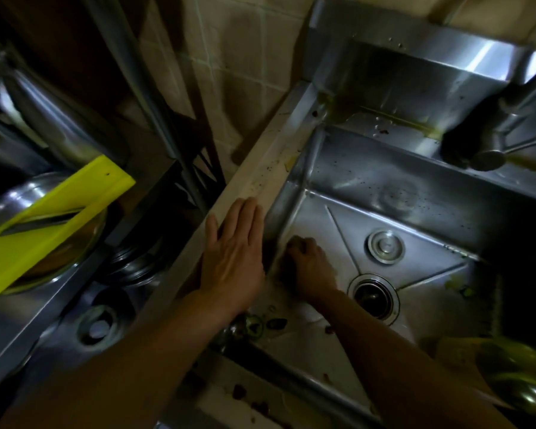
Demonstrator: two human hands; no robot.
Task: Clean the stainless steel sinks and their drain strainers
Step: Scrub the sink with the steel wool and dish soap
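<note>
One sink (384,193), one drain strainer (386,246). Left hand (234,255) fingers flat on rim; right hand (310,264) fingers curled, contents unclear.

My head camera looks steeply down from close above the sink (384,218), facing the tiled wall (229,72); its wide lens catches both my forearms.

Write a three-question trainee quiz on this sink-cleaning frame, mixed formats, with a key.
1. True or false: the left hand lies flat on the sink rim.
2. The right hand works at: A) the faucet B) the basin's left wall C) the yellow slicer.
3. Fill in: the round stopper lies ___ the open drain.

Key: 1 true; 2 B; 3 beside, not in it.
</note>
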